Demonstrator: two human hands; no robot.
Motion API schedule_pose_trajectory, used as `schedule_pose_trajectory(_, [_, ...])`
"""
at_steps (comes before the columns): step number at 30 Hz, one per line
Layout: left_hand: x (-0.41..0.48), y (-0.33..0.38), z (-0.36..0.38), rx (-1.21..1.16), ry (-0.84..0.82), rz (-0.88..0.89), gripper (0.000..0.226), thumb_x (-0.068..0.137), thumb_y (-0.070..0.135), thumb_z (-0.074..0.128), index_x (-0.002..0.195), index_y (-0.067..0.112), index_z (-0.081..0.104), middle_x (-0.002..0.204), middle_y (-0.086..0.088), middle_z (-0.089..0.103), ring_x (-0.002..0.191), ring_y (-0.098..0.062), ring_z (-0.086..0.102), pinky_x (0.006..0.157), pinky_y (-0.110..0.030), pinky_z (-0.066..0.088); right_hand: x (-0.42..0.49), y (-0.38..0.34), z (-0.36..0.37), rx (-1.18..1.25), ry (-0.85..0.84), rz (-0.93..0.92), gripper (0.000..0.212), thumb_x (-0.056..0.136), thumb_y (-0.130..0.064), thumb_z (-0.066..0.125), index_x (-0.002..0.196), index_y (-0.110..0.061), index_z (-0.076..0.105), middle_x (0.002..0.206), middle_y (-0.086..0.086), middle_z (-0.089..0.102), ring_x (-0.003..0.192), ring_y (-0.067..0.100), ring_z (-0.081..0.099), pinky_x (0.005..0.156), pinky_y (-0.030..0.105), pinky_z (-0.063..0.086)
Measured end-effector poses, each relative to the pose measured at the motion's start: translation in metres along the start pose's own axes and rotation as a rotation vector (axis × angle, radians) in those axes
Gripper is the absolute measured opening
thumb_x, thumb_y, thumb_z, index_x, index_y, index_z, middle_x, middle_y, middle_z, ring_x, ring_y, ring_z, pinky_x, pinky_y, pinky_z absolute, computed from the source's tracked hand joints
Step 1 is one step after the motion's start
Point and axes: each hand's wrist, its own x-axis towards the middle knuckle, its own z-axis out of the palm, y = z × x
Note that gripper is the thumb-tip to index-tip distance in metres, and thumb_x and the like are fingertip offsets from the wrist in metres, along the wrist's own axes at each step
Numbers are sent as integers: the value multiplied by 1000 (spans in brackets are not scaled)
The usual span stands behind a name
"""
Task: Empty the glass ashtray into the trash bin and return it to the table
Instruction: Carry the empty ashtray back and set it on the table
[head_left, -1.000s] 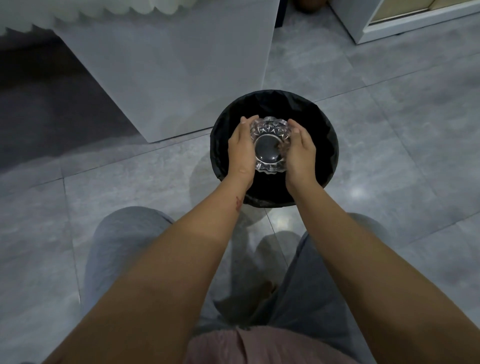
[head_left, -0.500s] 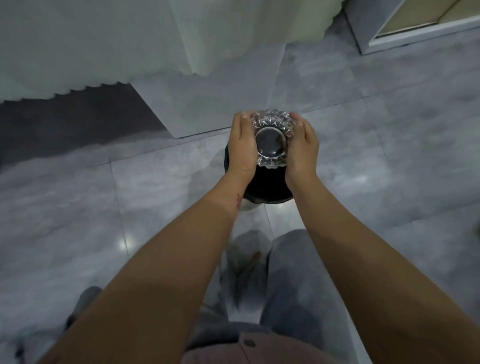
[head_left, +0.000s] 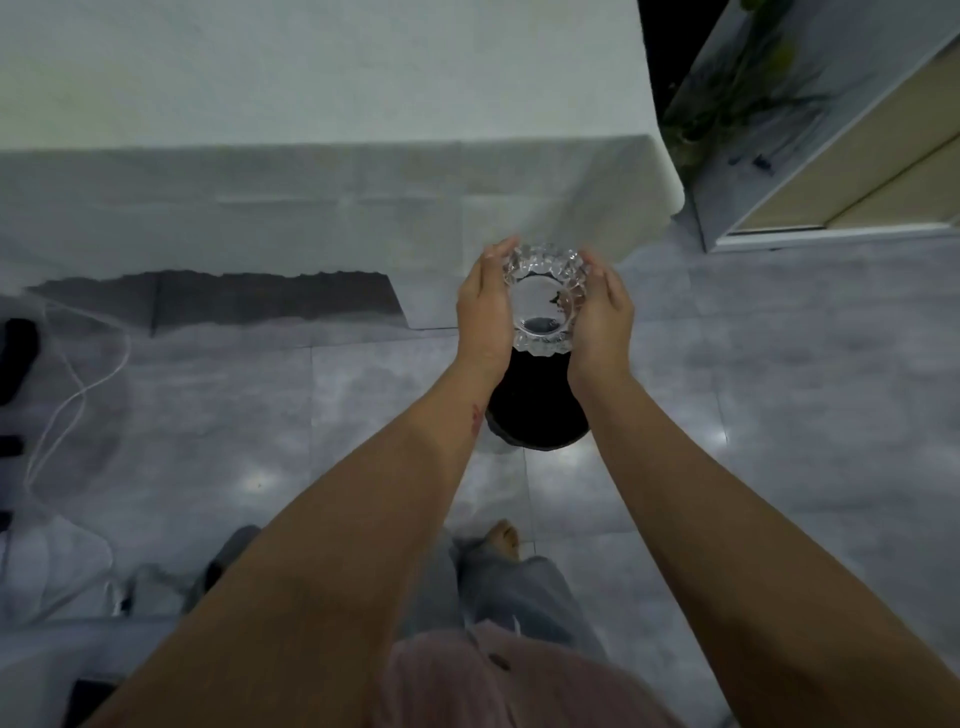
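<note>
I hold the cut-glass ashtray between both hands at about the height of the table's edge. My left hand cups its left side and my right hand cups its right side. The ashtray is tilted with its round base or bowl towards me; which one I cannot tell. A dark speck shows through the glass. The black trash bin stands on the floor below my wrists, partly hidden by my arms. The table, draped in a white cloth, fills the upper part of the view.
Grey tiled floor surrounds the bin. A white cabinet with a beige panel stands at the right, close to the table's corner. A white cable and dark objects lie on the floor at the far left. My legs and one bare foot show below.
The ashtray has risen from just over the bin up to the table's edge, still held by both hands. The view has lifted, so the bin looks smaller and the tabletop has appeared.
</note>
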Motion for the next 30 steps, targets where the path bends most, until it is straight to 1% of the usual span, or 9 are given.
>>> schedule_pose_trajectory(3, [4,27,-19,-15,45,25,43,106,32,27,123,16,63,130,-2,63,122,-17,56,111,-36,40,-11,-25,23,-11,-67,-18,33,104,-18,39,127,-12,63,133,7,63,125,22,59,101,31,52])
schedule_pose_trajectory(5, [11,40,-33,-22,79,30,41,105,31,27,122,15,61,125,0,62,119,-18,56,106,-34,43,-14,-37,41,-30,-106,-46,35,105,-18,39,132,-11,60,132,1,61,122,14,58,88,11,52])
schedule_pose_trajectory(7, [20,50,-49,-30,114,42,39,105,30,29,120,12,60,118,1,62,113,-17,57,98,-29,45,-16,-45,63,-37,-140,-64,36,105,-17,38,134,-11,58,127,-4,60,114,6,56,73,0,47])
schedule_pose_trajectory(9, [34,64,-68,-37,139,44,37,105,27,30,118,9,59,110,2,60,104,-14,56,87,-20,45,-17,-52,89,-43,-160,-68,35,105,-17,38,132,-11,59,122,-5,59,106,2,56,71,-2,46])
schedule_pose_trajectory(13, [75,90,-115,-54,110,40,33,105,26,32,114,8,58,107,-2,61,102,-19,58,95,-34,45,-15,-62,154,-28,-189,-52,33,105,-18,40,126,-12,64,122,-2,63,106,6,61,85,10,50])
schedule_pose_trajectory(17, [113,114,-163,-36,97,43,42,106,30,29,128,9,58,129,-1,57,114,-11,51,99,-23,36,-16,-72,221,-28,-184,-37,33,104,-18,39,125,-12,64,114,-7,62,95,-6,58,72,3,48])
schedule_pose_trajectory(21, [161,131,-206,-8,76,66,39,105,28,35,129,10,60,128,2,59,120,-14,53,107,-28,39,-12,-74,284,-29,-179,-25,33,103,-18,40,123,-13,65,118,-3,64,114,13,60,97,25,50])
schedule_pose_trajectory(26, [213,148,-236,14,76,74,39,104,33,34,128,18,61,123,15,53,117,-4,49,105,-23,35,7,-82,344,-54,-204,-40,32,103,-21,40,123,-16,65,122,-2,64,118,15,59,105,32,47])
schedule_pose_trajectory(30, [259,158,-249,32,103,100,42,103,37,31,126,19,61,131,0,61,123,-17,55,112,-41,39,37,-88,389,-97,-227,-71,30,99,-26,43,115,-24,68,124,-2,67,119,16,61,109,43,46])
